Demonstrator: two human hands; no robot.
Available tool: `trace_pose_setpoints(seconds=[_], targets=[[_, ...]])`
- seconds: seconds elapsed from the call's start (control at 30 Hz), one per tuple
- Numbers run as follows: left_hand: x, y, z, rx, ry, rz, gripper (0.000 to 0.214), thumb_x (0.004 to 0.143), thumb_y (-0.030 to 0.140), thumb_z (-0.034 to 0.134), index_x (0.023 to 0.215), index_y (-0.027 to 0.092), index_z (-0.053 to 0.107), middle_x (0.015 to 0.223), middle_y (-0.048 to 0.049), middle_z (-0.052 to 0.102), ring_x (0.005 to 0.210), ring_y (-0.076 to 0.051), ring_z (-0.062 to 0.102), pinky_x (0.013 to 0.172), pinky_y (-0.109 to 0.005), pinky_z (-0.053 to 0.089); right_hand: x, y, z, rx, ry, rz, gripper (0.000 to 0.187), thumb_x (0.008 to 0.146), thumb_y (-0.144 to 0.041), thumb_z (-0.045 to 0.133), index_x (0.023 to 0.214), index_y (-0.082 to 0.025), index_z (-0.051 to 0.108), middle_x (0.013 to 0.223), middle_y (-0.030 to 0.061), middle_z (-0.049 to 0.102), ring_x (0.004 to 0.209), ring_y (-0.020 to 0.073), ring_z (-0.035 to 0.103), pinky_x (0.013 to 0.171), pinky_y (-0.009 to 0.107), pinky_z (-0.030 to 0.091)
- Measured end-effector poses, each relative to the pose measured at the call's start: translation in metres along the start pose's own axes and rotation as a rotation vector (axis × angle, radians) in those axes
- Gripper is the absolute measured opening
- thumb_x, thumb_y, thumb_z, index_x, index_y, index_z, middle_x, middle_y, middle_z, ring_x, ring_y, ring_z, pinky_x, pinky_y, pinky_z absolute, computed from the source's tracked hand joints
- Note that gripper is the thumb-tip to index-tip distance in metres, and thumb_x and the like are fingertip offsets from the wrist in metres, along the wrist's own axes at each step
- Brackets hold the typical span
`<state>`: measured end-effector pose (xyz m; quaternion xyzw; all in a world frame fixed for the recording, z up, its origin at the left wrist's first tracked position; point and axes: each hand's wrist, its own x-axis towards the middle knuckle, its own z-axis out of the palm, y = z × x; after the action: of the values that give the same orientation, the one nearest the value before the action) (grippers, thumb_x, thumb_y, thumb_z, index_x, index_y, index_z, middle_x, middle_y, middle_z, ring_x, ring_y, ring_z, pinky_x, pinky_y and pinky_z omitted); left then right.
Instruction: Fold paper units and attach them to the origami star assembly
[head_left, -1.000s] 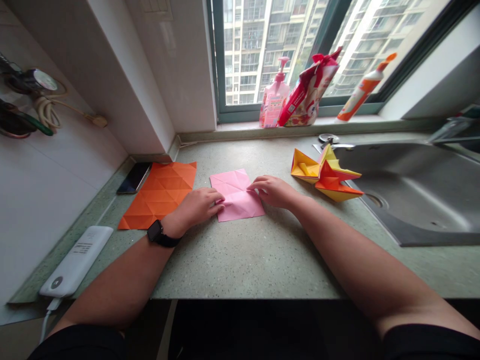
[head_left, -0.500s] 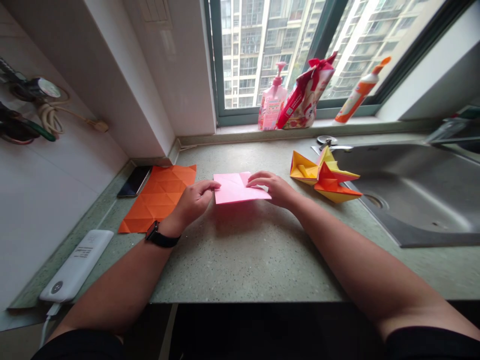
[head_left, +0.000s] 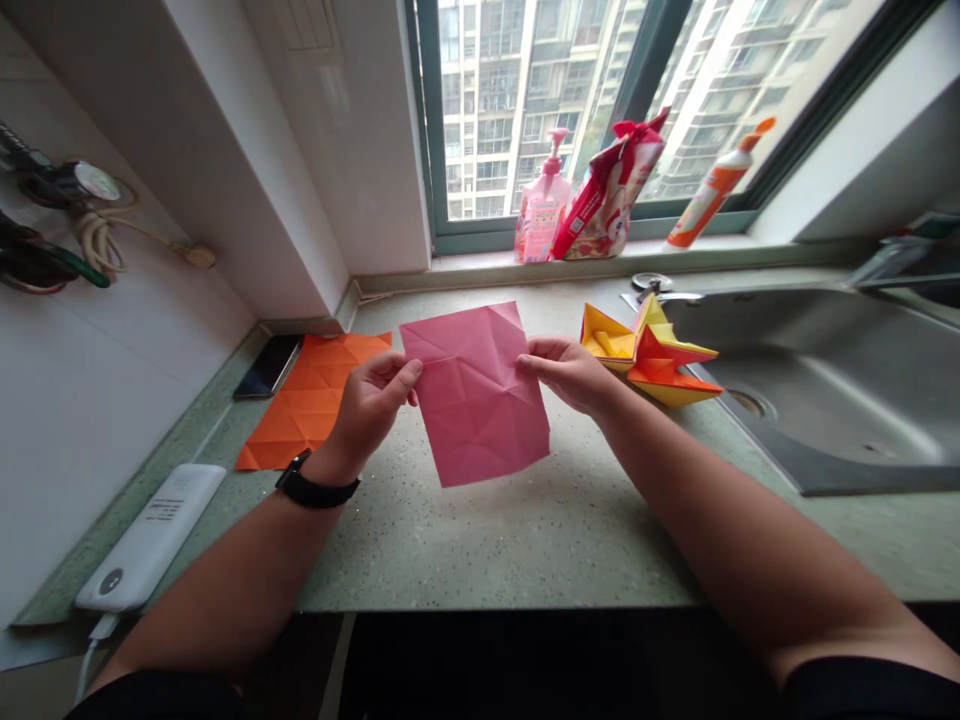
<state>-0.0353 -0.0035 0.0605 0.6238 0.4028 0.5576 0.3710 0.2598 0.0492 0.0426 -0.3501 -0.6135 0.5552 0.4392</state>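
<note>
White power bank (head_left: 150,537) lies at the lower left of the frame on a speckled green counter (head_left: 487,560), and above it, near the wall, sits a dark phone (head_left: 268,366). Beside the phone, flat on the counter, is an orange paper sheet (head_left: 311,400) marked by a grid of creases. The left hand (head_left: 367,410), with a black watch (head_left: 315,490) on its wrist, pinches the left edge of a pink paper sheet (head_left: 476,395), thumb in front and fingers behind, a narrow grip. The sheet is held up in the middle of the frame, clear of the counter, open and crossed by creases. The right hand (head_left: 562,372) pinches its right edge just as narrowly. Just past that hand is a folded yellow and orange paper model (head_left: 649,352), beside the steel sink (head_left: 825,390) on the right. The step in hand looks like holding the creased sheet up between both hands; any fold from here would call for it to be laid back on a firm surface.
</note>
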Motion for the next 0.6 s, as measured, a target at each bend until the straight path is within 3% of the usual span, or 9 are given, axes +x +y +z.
trace_pose_setpoints(seconds=[0.23, 0.47, 0.6], targets=[[0.006, -0.008, 0.001, 0.069, -0.049, -0.111, 0.031, 0.095, 0.04, 0.075, 0.074, 0.018, 0.068, 0.066, 0.0006, 0.064, 0.058, -0.011, 0.058, 0.057, -0.024, 0.045, 0.005, -0.001, -0.003, -0.052, 0.053, 0.112, 0.053, 0.064, -0.066, 0.098, 0.082, -0.02, 0.08, 0.082, 0.0033, 0.075, 0.076, 0.018, 0.064, 0.073, 0.033, 0.053], [0.01, -0.025, -0.003, 0.263, -0.035, -0.159, 0.023, 0.094, 0.042, 0.072, 0.093, 0.019, 0.071, 0.081, -0.003, 0.074, 0.066, -0.014, 0.064, 0.062, -0.026, 0.05, 0.011, 0.008, -0.015, -0.11, 0.034, 0.207, 0.047, 0.065, -0.061, 0.097, 0.084, -0.021, 0.079, 0.082, 0.0026, 0.075, 0.075, 0.0175, 0.063, 0.073, 0.033, 0.05], [0.011, -0.032, -0.003, 0.252, -0.051, -0.211, 0.029, 0.09, 0.046, 0.076, 0.101, 0.02, 0.069, 0.087, -0.0033, 0.073, 0.068, -0.015, 0.065, 0.059, -0.026, 0.05, 0.012, 0.012, -0.017, -0.063, -0.006, 0.282, 0.043, 0.065, -0.055, 0.099, 0.083, -0.021, 0.079, 0.085, 0.0038, 0.076, 0.078, 0.0179, 0.065, 0.074, 0.033, 0.052]])
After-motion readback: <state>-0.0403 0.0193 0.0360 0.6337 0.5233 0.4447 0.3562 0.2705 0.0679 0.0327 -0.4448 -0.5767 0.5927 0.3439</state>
